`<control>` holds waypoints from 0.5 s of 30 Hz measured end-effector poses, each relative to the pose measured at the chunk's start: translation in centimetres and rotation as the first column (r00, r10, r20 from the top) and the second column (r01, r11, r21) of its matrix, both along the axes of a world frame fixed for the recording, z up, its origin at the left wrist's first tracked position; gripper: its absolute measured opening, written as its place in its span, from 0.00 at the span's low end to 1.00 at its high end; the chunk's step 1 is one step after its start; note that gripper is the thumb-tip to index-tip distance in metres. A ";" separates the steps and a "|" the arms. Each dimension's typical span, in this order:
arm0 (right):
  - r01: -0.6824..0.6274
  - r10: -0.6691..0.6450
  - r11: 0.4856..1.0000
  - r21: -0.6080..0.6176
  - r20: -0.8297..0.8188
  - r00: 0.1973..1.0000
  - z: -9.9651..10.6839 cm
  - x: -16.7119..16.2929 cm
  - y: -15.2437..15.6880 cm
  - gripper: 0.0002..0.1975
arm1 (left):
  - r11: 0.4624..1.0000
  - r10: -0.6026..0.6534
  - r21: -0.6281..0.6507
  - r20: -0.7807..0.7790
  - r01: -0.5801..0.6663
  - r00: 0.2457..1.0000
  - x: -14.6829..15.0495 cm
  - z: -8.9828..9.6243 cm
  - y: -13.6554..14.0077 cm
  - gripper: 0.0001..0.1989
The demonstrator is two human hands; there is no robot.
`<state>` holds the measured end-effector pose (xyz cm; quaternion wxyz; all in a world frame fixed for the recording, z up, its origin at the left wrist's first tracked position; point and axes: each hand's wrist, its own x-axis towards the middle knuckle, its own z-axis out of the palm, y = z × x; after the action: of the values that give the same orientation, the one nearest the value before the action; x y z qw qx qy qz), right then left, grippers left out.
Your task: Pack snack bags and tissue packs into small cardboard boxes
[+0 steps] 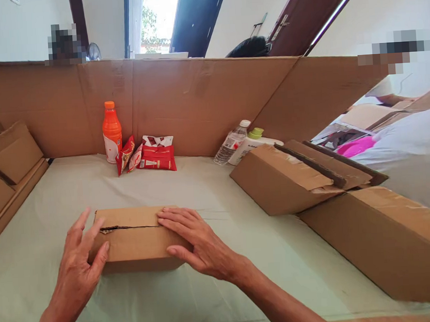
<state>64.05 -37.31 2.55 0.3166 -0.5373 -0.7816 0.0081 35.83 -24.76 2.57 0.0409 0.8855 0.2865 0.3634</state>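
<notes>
A small brown cardboard box (136,246) lies on the pale cloth-covered table (208,287) in front of me. Its two top flaps meet at a dark seam, with a frayed bit of card at the left end. My left hand (80,256) is at the box's left end, fingers spread and thumb over the top edge. On the right end of the top, my right hand (200,242) rests flat with its fingers stretched out, holding nothing.
A cardboard wall (196,99) runs along the back. Before it stand an orange bottle (112,133), red snack packets (158,157), a clear water bottle (232,143) and a white bottle with a green cap (257,133). Cardboard boxes (380,238) flank the right; others (14,154), the left.
</notes>
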 end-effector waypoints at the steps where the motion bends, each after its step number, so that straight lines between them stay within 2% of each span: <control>1: -0.006 0.006 1.000 0.018 0.037 0.999 -0.6 0.0 -0.4 0.29 | 0.999 -0.046 0.004 -0.023 0.046 0.999 -0.1 -0.1 0.2 0.17; 3: -0.014 0.012 1.000 0.020 0.113 0.994 -1.6 0.2 -1.0 0.35 | 0.991 -0.129 0.019 -0.045 0.130 0.991 -0.2 -0.3 0.6 0.15; 6: 0.002 0.002 1.000 -0.016 0.220 0.975 -2.2 0.7 -1.6 0.36 | 0.985 -0.161 0.050 -0.039 0.163 0.986 -0.5 -0.3 1.2 0.15; 10: 0.007 0.028 0.992 -0.124 0.275 0.961 -1.4 1.4 -0.9 0.39 | 0.976 -0.191 0.092 -0.082 0.198 0.978 -1.4 -0.6 2.4 0.17; 12: -0.012 0.060 0.983 -0.184 0.258 0.964 -0.7 1.7 0.1 0.41 | 0.964 -0.213 0.130 -0.132 0.230 0.968 -1.9 -1.0 3.3 0.23; 15: -0.077 0.121 0.974 -0.211 0.203 0.972 0.0 2.2 2.1 0.41 | 0.947 -0.231 0.181 -0.194 0.266 0.953 -2.7 -2.1 4.4 0.29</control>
<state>66.26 -35.19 2.56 0.1734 -0.5245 -0.8323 0.0452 33.12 -20.31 0.47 -0.0296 0.9419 0.1357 0.3059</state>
